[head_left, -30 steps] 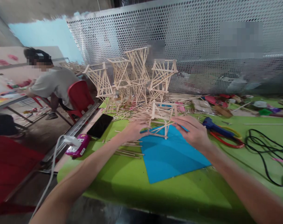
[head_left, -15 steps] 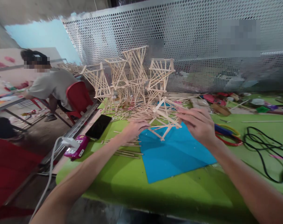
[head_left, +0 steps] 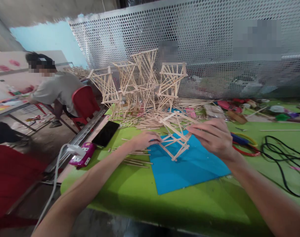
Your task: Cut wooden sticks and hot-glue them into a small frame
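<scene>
A small frame of wooden sticks (head_left: 176,136) hangs tilted just above a blue sheet (head_left: 186,166) on the green table (head_left: 130,194). My left hand (head_left: 143,140) pinches its left side. On the right, my right hand (head_left: 212,136) grips the frame's other side with curled fingers. Loose sticks (head_left: 150,120) lie heaped just behind the frame, and taller stick towers (head_left: 140,82) stand further back against the perforated metal wall.
A black phone (head_left: 105,132) and a pink device (head_left: 83,155) with a white plug lie at the left table edge. A blue glue gun (head_left: 238,140) and black cable (head_left: 283,161) lie to the right. Another person (head_left: 53,89) sits on a red chair at far left.
Both hands lifted the stick frame off the blue sheet and turned it; it now hangs tilted, its lower corner pointing at the sheet.
</scene>
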A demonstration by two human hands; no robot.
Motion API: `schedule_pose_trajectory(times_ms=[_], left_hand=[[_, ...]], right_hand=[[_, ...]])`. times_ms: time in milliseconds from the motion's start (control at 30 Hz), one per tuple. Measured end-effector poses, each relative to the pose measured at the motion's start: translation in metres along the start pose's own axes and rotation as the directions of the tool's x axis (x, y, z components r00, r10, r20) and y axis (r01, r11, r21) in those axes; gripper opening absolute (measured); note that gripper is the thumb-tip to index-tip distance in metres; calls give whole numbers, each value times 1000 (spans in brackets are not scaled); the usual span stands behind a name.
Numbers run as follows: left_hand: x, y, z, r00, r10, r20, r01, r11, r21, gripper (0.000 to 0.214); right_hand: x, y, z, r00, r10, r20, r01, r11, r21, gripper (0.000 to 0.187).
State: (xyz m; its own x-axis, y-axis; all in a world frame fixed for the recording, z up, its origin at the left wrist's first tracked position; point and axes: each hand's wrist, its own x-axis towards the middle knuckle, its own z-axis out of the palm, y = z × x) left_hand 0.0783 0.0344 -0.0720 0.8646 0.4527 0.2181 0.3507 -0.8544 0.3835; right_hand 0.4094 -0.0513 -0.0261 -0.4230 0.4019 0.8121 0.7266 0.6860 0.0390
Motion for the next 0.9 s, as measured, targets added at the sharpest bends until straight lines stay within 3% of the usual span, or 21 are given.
schedule_pose_trajectory(times_ms=[100, 333, 600, 767, 900], left_hand=[[0, -1, 0, 1000, 8, 12, -8, 1000, 11, 27], [-1, -12, 0, 995, -98, 21, 96, 991, 91, 31], [-3, -16, 4, 988, -154, -5, 154, 982, 111, 36], [-1, -15, 7, 992, -120, 41, 115, 986, 120, 58], [0, -16, 8, 979, -195, 65, 180, 965, 189, 74]], right_hand=[[2, -1, 2, 1000, -6, 26, 6, 1000, 8, 36], [4, 0, 11, 999, 15, 51, -15, 1000, 2, 31], [8, 0, 17, 998, -42, 48, 43, 998, -40, 44], [10, -1, 19, 999, -44, -12, 43, 996, -76, 40], [11, -5, 20, 997, -53, -52, 48, 995, -93, 41]])
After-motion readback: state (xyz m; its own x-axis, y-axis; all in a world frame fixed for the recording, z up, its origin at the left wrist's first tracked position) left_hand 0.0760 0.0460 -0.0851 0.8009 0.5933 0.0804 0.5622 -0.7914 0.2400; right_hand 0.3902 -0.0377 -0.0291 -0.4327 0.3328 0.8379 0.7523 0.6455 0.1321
